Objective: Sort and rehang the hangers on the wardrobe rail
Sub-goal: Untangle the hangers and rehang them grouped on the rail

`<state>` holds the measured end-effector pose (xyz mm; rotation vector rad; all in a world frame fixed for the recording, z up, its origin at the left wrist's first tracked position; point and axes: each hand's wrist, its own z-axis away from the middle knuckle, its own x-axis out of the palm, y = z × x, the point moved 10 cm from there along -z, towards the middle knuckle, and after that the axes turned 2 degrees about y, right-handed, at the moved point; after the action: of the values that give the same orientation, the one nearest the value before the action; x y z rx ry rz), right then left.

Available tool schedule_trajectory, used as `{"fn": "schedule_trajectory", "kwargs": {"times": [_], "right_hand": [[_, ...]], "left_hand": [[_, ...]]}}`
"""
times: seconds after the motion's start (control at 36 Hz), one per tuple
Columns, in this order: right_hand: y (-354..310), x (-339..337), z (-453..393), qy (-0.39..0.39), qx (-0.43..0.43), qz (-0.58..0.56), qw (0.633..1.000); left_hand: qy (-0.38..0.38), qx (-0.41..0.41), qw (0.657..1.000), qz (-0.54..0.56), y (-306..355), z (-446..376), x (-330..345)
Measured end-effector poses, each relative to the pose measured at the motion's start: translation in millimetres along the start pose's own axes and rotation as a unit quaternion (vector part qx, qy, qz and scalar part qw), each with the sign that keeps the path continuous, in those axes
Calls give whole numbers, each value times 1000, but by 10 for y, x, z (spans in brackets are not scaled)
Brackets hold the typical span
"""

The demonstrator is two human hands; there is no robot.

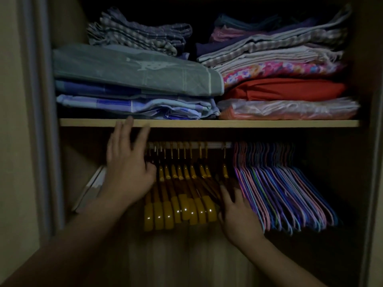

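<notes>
The light wooden shelf board [248,123] sits close above the pale metal rail [211,145]; packed yellow plastic hangers [182,204] and thin multicoloured wire hangers [290,195] fill it, leaving open room below them.

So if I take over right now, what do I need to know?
Left hand: open, fingers spread, at the left end of the yellow hangers.
Right hand: open, resting between the yellow hangers and the thin coloured hangers.
Both groups already hang on the rail, yellow left, coloured right.
Left: tidy the yellow ones' spacing, probably. Folded linens sit on the shelf above.
</notes>
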<state>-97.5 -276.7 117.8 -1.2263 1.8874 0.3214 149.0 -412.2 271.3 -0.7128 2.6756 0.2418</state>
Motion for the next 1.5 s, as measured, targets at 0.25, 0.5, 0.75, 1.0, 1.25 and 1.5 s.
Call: {"fn": "schedule_trajectory", "kwargs": {"times": [0.25, 0.5, 0.75, 1.0, 1.25, 1.5], "right_hand": [[-77, -2, -35, 0, 5, -59, 998], [-241, -208, 21, 35, 8, -7, 999], [-1270, 110, 111, -53, -239, 59, 968], [-1696, 418, 19, -64, -297, 205, 930], [-1811, 519, 91, -38, -325, 212, 921], [-1673, 595, 51, -23, -374, 256, 891]], "left_hand": [[-246, -136, 957, 74, 459, 1196, 1352], [-242, -141, 959, 34, 173, 1194, 1337], [-267, -52, 962, 35, -75, 1378, 1308], [-264, -43, 960, -84, -241, 1473, 1189], [-241, 24, 961, -134, -115, 1363, 1014], [-173, 92, 972, -129, -42, 1358, 866]]}}
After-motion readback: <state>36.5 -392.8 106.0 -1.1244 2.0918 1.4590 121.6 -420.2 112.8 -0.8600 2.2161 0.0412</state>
